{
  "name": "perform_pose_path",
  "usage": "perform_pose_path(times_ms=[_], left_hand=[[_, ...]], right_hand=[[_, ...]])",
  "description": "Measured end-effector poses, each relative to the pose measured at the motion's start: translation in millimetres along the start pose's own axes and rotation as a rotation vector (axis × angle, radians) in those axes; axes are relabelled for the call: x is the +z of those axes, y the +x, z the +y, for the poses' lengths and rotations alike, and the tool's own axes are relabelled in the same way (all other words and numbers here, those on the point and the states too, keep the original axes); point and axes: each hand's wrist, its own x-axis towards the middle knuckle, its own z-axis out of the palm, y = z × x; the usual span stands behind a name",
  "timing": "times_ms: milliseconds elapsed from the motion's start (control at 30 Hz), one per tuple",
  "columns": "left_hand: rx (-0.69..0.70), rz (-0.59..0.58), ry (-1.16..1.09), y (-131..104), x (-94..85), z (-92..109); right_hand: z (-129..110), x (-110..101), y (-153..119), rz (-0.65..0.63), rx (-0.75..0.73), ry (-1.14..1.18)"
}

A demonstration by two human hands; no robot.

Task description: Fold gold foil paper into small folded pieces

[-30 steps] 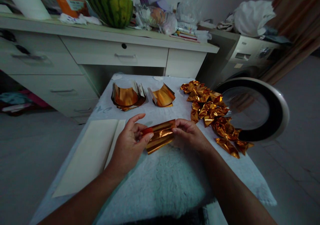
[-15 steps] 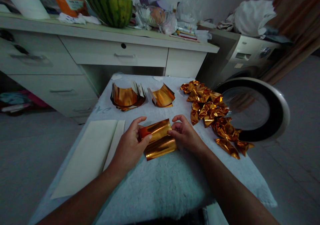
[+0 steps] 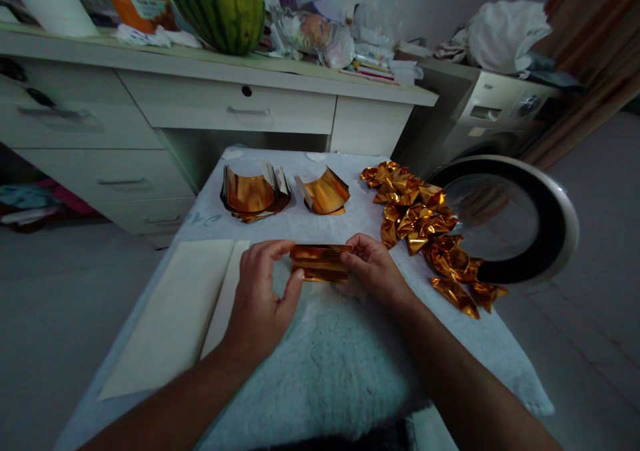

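A shiny gold foil sheet (image 3: 320, 264) is held above the cloth-covered table, curled lengthwise into a trough with its upper and lower edges raised. My left hand (image 3: 265, 291) grips its left end, fingertips at the top edge and thumb at the bottom edge. At the right end, my right hand (image 3: 375, 267) pinches the foil between thumb and fingers. Beyond my hands lie a larger stack of curved gold foil sheets (image 3: 250, 194) and a smaller stack (image 3: 326, 192). Several crumpled, folded gold foil pieces (image 3: 420, 214) form a pile on the right.
Pale paper sheets (image 3: 170, 317) lie along the table's left side. Behind the table (image 3: 340, 364) stands a white drawer counter (image 3: 240, 104) bearing a cut watermelon (image 3: 220, 14) and plastic bags. A washing machine's open round door (image 3: 565, 221) juts out near the table's right edge.
The foil sheet has gone from two flatter, tilted panels to a narrow, level curl. My left hand's thumb has shifted from its face to its lower edge. My right hand keeps its pinch.
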Motion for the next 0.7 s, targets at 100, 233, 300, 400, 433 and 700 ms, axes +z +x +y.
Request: perform_pose_path(times_ms=[100,233,300,400,433,700], left_hand=[[0.066,-0.206,-0.043,-2.4,1.8,5.8],[-0.028,-0.347,-0.133,-1.0,6.2,7.4],[-0.076,-0.353,-0.176,0.9,7.0,6.5],[-0.148,-0.365,-0.24,2.9,6.2,5.1],[-0.175,-0.373,-0.277,3.1,5.9,4.6],[-0.47,-0.33,-0.554,4.7,7.0,0.1]], right_hand=[[1.9,5.6,-0.4,0.03,-0.045,0.0],[1.3,13.5,-4.3,0.004,-0.145,-0.101],[-1.6,17.3,-6.5,0.008,-0.236,-0.217],[-6.0,22.1,-8.7,-0.007,-0.342,-0.347],[-6.6,23.3,-9.0,-0.02,-0.358,-0.377],[-3.2,26.0,-12.4,-0.153,-0.458,-0.523]])
